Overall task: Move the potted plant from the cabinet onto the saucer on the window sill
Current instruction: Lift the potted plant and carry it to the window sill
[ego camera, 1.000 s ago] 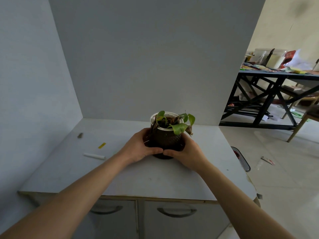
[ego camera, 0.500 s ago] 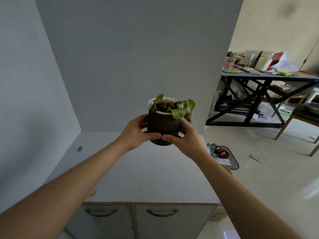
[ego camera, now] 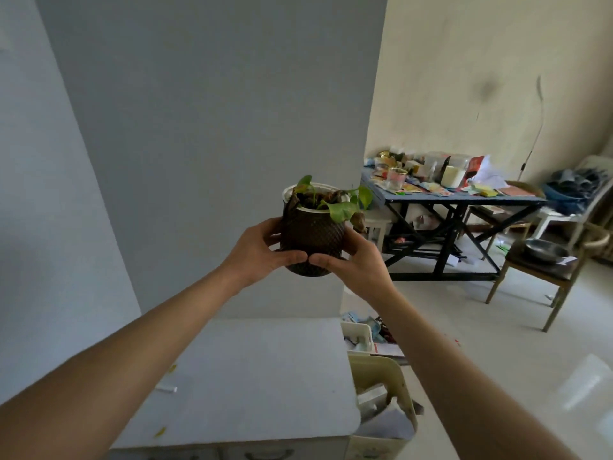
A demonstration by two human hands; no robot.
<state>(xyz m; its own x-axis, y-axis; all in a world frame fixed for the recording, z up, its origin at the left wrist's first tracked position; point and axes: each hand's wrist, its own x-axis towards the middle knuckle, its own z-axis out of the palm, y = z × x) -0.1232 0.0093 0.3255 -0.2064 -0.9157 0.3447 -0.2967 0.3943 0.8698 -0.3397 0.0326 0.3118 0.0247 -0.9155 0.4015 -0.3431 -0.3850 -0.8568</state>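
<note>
The potted plant (ego camera: 311, 232) is a dark brown textured pot with a white inner rim and a few green leaves. It hangs in the air well above the white cabinet top (ego camera: 258, 376). My left hand (ego camera: 258, 252) grips the pot's left side and my right hand (ego camera: 356, 260) grips its right side, thumbs nearly meeting on the front. Neither the saucer nor the window sill is in view.
A grey wall panel stands behind the cabinet. A bin with papers (ego camera: 381, 406) sits by the cabinet's right side. Across the tiled floor are a cluttered dark table (ego camera: 457, 200) and a wooden chair (ego camera: 544, 267) holding a metal bowl.
Both hands have lifted the pot off the cabinet top and carried it up. My view has swung right, bringing more of the room into sight.
</note>
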